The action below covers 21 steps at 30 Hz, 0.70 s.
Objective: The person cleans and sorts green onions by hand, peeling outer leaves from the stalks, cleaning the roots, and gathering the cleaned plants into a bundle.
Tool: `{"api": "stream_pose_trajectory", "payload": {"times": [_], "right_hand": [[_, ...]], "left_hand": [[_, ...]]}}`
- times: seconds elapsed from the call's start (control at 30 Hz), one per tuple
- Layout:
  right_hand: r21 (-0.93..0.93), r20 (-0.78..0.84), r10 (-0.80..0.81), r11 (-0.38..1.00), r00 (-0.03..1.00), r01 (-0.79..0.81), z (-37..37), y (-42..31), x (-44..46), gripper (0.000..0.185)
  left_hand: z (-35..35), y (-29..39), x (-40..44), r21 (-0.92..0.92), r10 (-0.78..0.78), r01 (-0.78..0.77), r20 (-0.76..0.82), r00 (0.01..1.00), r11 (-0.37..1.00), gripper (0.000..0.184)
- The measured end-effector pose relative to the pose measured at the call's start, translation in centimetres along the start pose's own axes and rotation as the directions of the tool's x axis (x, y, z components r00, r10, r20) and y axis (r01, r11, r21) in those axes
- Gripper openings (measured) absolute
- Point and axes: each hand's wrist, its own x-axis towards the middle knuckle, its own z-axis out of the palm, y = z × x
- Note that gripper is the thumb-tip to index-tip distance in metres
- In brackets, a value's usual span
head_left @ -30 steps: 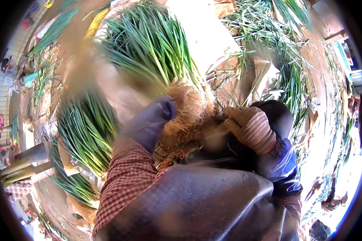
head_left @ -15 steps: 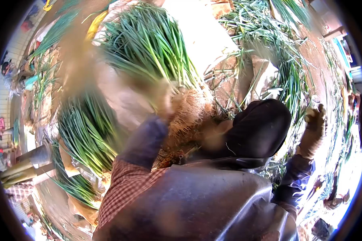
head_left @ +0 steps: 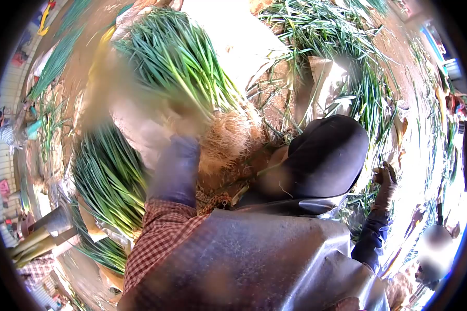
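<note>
A large bunch of green onions (head_left: 192, 67) lies in front of me, leaves pointing away and pale tangled roots (head_left: 225, 140) toward me. My left hand (head_left: 184, 119) is beside its lower stalks, just left of the roots. A blurred smear covers that hand, so its fingers and any contact are hidden. My right hand (head_left: 385, 180), in a dirty glove, is out to the right past my knee. Its fingers are bent but apart, and I see nothing held in them. Loose green leaves (head_left: 371, 98) spread beyond it.
A second green onion bunch (head_left: 109, 176) lies at the left, with another (head_left: 106, 249) below it. A pale sheet (head_left: 244, 31) is bright behind the main bunch. My dark-clad knee (head_left: 327, 155) stands between my hands. At the far left is another person's checked sleeve (head_left: 36, 269).
My left hand has shifted slightly left, away from the roots. The right hand has moved a little inward and down, its fingers more bent. The view has shifted slightly.
</note>
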Motion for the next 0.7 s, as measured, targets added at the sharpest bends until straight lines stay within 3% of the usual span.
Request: {"api": "stream_pose_trajectory", "payload": {"times": [0.03, 0.1, 0.13, 0.2, 0.27, 0.3, 0.33, 0.43, 0.5, 0.53, 0.57, 0.6, 0.63, 0.67, 0.7], "right_hand": [[-0.007, 0.024, 0.033, 0.999, 0.999, -0.033, 0.0, 0.4, 0.0, 0.026], [-0.005, 0.127, 0.047, 0.999, 0.991, -0.047, 0.4, 1.2, 0.2, 0.026], [-0.064, 0.143, 0.084, 0.995, 0.986, -0.076, 0.6, 1.4, 0.3, 0.026], [-0.155, 0.164, 0.131, 0.982, 0.978, -0.105, 1.6, 1.2, 0.0, 0.026], [-0.135, 0.251, 0.128, 0.986, 0.96, -0.097, 1.5, 2.0, 0.1, 0.027], [-0.156, 0.272, 0.138, 0.983, 0.952, -0.098, 1.7, 1.8, -0.1, 0.027], [-0.146, 0.282, 0.148, 0.983, 0.948, -0.11, 1.4, 2.7, 0.0, 0.027], [-0.174, 0.257, 0.216, 0.969, 0.942, -0.175, 1.8, 1.3, -1.2, 0.026], [-0.265, 0.235, 0.12, 0.963, 0.965, -0.055, 0.8, 2.7, -1.5, 0.024], [0.087, 0.252, 0.314, 0.935, 0.915, -0.344, 0.9, 2.5, -1.6, 0.024], [-0.143, 0.314, 0.209, 0.975, 0.926, -0.171, 0.8, 1.7, -2.5, 0.026], [-0.224, 0.349, 0.008, 0.972, 0.937, 0.075, 0.5, 2.7, -2.6, 0.025], [-0.303, 0.415, -0.174, 0.899, 0.893, 0.316, 0.3, 3.8, -2.6, 0.024], [-0.444, 0.411, -0.202, 0.808, 0.889, 0.388, 0.4, 3.5, -3.2, 0.023], [-0.506, 0.418, -0.209, 0.754, 0.884, 0.418, 0.2, 4.4, -3.4, 0.021]], "left_hand": [[-1.7, 2.4, 0.0, -0.005, 0.254, -0.254, 0.076, 0.964, 0.967, 0.062], [-3.9, 5.5, -0.7, -0.068, 0.682, -0.686, 0.216, 0.699, 0.725, 0.058], [-3.6, 6.1, -1.1, 0.022, 0.742, -0.797, 0.35, 0.572, 0.604, 0.055], [-1.4, 5.3, -0.6, 0.152, 0.686, -0.875, 0.565, 0.459, 0.46, 0.061], [-0.2, 5.6, 0.3, 0.248, 0.457, -0.895, 0.79, 0.409, 0.371, 0.076], [-1.6, 6.8, 0.5, 0.18, 0.506, -0.916, 0.788, 0.352, 0.357, 0.062], [-2.8, 8.3, 0.8, 0.089, 0.405, -0.952, 0.891, 0.207, 0.292, 0.048], [-5.1, 11.9, -1.0, 0.075, 0.337, -0.94, 0.921, 0.193, 0.333, 0.022], [-2.2, 6.5, 0.4, -0.139, 0.637, -0.924, 0.759, 0.132, 0.357, 0.027], [2.0, 1.4, 3.8, -0.214, 0.675, -0.833, 0.699, 0.235, 0.511, 0.032], [0.8, 1.6, 4.8, -0.358, 0.567, -0.502, 0.74, 0.362, 0.788, 0.031], [-0.3, 1.7, 5.8, -0.469, 0.442, -0.07, 0.759, 0.479, 0.88, 0.031], [-5.1, 6.8, 4.3, -0.271, 0.17, 0.102, 0.81, 0.562, 0.957, 0.032], [-0.8, 0.7, 11.4, -0.494, 0.355, 0.236, 0.819, 0.451, 0.837, 0.042], [-7.5, 7.7, 7.8, -0.536, 0.27, 0.534, 0.824, 0.498, 0.654, 0.054]]}}
